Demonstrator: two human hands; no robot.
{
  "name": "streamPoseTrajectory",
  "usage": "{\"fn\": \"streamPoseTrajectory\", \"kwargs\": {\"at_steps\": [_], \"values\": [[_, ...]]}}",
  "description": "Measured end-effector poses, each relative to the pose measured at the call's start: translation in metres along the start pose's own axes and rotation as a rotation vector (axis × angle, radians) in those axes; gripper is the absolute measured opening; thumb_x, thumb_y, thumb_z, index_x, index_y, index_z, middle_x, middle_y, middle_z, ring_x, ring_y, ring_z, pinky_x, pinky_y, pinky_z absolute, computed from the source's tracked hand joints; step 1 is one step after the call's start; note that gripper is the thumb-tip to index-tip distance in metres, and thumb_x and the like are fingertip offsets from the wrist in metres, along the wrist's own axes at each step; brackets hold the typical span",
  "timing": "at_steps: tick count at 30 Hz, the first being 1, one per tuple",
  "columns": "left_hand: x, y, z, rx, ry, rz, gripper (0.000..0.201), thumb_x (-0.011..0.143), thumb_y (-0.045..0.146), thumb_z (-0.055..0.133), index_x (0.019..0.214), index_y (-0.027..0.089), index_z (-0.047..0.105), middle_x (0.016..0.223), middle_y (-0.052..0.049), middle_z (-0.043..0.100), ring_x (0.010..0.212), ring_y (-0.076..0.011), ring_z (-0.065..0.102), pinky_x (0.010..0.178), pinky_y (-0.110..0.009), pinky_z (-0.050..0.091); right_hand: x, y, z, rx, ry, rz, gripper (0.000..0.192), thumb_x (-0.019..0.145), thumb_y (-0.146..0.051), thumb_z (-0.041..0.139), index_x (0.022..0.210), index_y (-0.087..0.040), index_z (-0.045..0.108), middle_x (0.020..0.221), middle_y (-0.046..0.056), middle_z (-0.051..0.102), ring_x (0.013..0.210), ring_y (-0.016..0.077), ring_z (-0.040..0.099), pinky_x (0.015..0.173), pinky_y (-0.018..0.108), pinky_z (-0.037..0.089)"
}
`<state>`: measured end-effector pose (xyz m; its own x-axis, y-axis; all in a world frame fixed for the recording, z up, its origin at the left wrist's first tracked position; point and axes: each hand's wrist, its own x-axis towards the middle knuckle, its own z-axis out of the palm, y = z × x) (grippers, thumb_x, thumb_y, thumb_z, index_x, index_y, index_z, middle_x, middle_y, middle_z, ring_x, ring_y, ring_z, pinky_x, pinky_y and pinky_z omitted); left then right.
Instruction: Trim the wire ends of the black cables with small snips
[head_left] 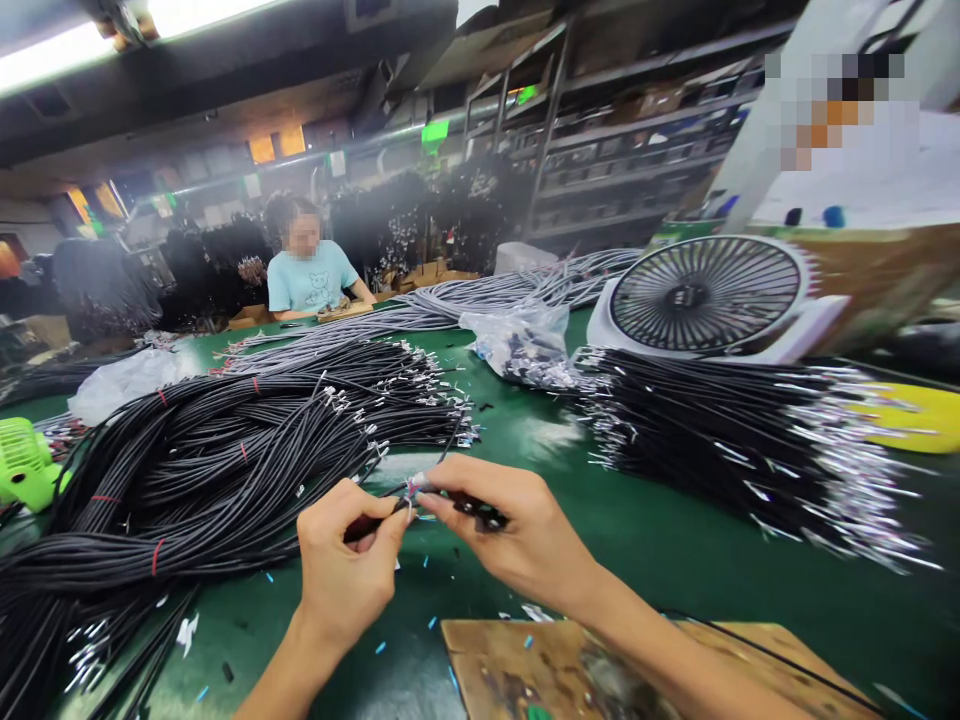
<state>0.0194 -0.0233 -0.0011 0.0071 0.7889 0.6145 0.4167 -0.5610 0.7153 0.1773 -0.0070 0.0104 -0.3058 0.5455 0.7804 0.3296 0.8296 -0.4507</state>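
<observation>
My left hand (346,565) pinches the end of a black cable (375,520) between thumb and fingers. My right hand (510,530) meets it from the right, fingertips closed on the cable's wire ends, with a small black part (484,515) held under the fingers. Both hands hover just above the green table (660,540). A big bundle of black cables (195,460) tied with red bands lies to the left, its stripped ends pointing toward my hands.
A second pile of black cables (735,430) lies at right. Behind it stand a white desk fan (705,295) and a plastic bag of parts (521,345). A wooden board (570,670) lies at the front edge. A person in a light blue shirt (307,275) sits across the table.
</observation>
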Motion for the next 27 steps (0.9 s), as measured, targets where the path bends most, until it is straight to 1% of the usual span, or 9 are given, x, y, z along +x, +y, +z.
{"fn": "streamPoseTrajectory", "kwargs": {"at_steps": [5, 9, 11, 15, 17, 19, 22, 25, 27], "values": [[0.002, 0.0, -0.002, -0.061, -0.015, -0.081, 0.014, 0.073, 0.021, 0.065, 0.06, 0.016, 0.063, 0.055, 0.002, 0.057, 0.047, -0.0095, 0.05, 0.042, -0.018, 0.038, 0.001, 0.002, -0.002, -0.001, -0.053, 0.013, 0.016, 0.083, -0.009, 0.046, 0.084, -0.015, 0.06, 0.065, 0.005, 0.06, 0.056, 0.0133, 0.053, 0.049, 0.023, 0.042], [0.003, 0.0, -0.002, -0.039, -0.008, -0.048, 0.013, 0.074, 0.021, 0.065, 0.062, 0.016, 0.062, 0.057, 0.001, 0.059, 0.048, -0.0096, 0.052, 0.043, -0.018, 0.04, 0.003, -0.001, -0.004, 0.05, -0.065, 0.078, 0.015, 0.083, -0.013, 0.048, 0.078, -0.014, 0.062, 0.061, 0.003, 0.058, 0.051, 0.0118, 0.049, 0.045, 0.021, 0.04], [0.002, 0.0, -0.001, 0.054, 0.031, 0.068, 0.014, 0.077, 0.02, 0.062, 0.063, 0.016, 0.062, 0.055, 0.002, 0.056, 0.045, -0.0086, 0.049, 0.041, -0.017, 0.037, 0.004, -0.003, -0.005, 0.073, -0.053, 0.114, 0.015, 0.082, -0.016, 0.051, 0.074, -0.014, 0.063, 0.057, 0.001, 0.056, 0.046, 0.0101, 0.044, 0.04, 0.02, 0.037], [0.001, 0.001, 0.001, 0.28, 0.131, 0.39, 0.02, 0.081, 0.011, 0.052, 0.063, 0.016, 0.06, 0.051, 0.003, 0.051, 0.041, -0.0072, 0.044, 0.042, -0.018, 0.036, 0.006, -0.005, -0.003, 0.095, 0.012, 0.138, 0.014, 0.079, -0.015, 0.055, 0.07, -0.013, 0.065, 0.052, -0.001, 0.055, 0.041, 0.0077, 0.041, 0.036, 0.018, 0.033], [0.001, 0.002, 0.002, 0.339, 0.153, 0.456, 0.022, 0.082, 0.007, 0.049, 0.064, 0.015, 0.059, 0.051, 0.002, 0.051, 0.043, -0.0072, 0.046, 0.046, -0.017, 0.038, 0.005, -0.003, -0.001, 0.093, 0.045, 0.115, 0.009, 0.077, -0.013, 0.058, 0.07, -0.013, 0.065, 0.054, 0.0, 0.057, 0.042, 0.0074, 0.043, 0.036, 0.017, 0.034], [0.0, 0.002, 0.002, 0.365, 0.147, 0.473, 0.023, 0.082, 0.005, 0.048, 0.064, 0.016, 0.058, 0.051, 0.002, 0.052, 0.044, -0.0072, 0.047, 0.047, -0.017, 0.038, 0.003, 0.0, 0.0, 0.06, 0.078, 0.053, 0.005, 0.075, -0.012, 0.061, 0.073, -0.012, 0.065, 0.056, 0.001, 0.059, 0.043, 0.0079, 0.046, 0.038, 0.017, 0.036], [-0.001, 0.002, 0.003, 0.39, 0.09, 0.455, 0.025, 0.082, 0.006, 0.045, 0.062, 0.016, 0.057, 0.051, 0.002, 0.051, 0.044, -0.0077, 0.047, 0.047, -0.018, 0.036, -0.001, 0.008, 0.0, -0.043, 0.083, -0.135, 0.008, 0.077, -0.007, 0.057, 0.077, -0.013, 0.063, 0.059, 0.003, 0.061, 0.048, 0.0104, 0.052, 0.044, 0.02, 0.042], [-0.002, 0.001, 0.003, 0.404, -0.014, 0.399, 0.025, 0.08, 0.007, 0.047, 0.057, 0.017, 0.053, 0.052, 0.001, 0.05, 0.045, -0.0089, 0.047, 0.046, -0.02, 0.034, -0.004, 0.012, -0.004, -0.176, -0.009, -0.359, 0.017, 0.079, -0.003, 0.048, 0.086, -0.013, 0.061, 0.059, 0.003, 0.062, 0.048, 0.0123, 0.052, 0.044, 0.023, 0.041], [-0.003, -0.001, 0.004, 0.375, -0.067, 0.348, 0.024, 0.077, 0.007, 0.047, 0.056, 0.017, 0.052, 0.052, 0.001, 0.05, 0.046, -0.0094, 0.047, 0.046, -0.021, 0.033, -0.006, 0.01, -0.005, -0.253, -0.07, -0.448, 0.018, 0.081, -0.003, 0.046, 0.09, -0.012, 0.059, 0.058, 0.004, 0.062, 0.045, 0.0128, 0.05, 0.041, 0.024, 0.038]]}}
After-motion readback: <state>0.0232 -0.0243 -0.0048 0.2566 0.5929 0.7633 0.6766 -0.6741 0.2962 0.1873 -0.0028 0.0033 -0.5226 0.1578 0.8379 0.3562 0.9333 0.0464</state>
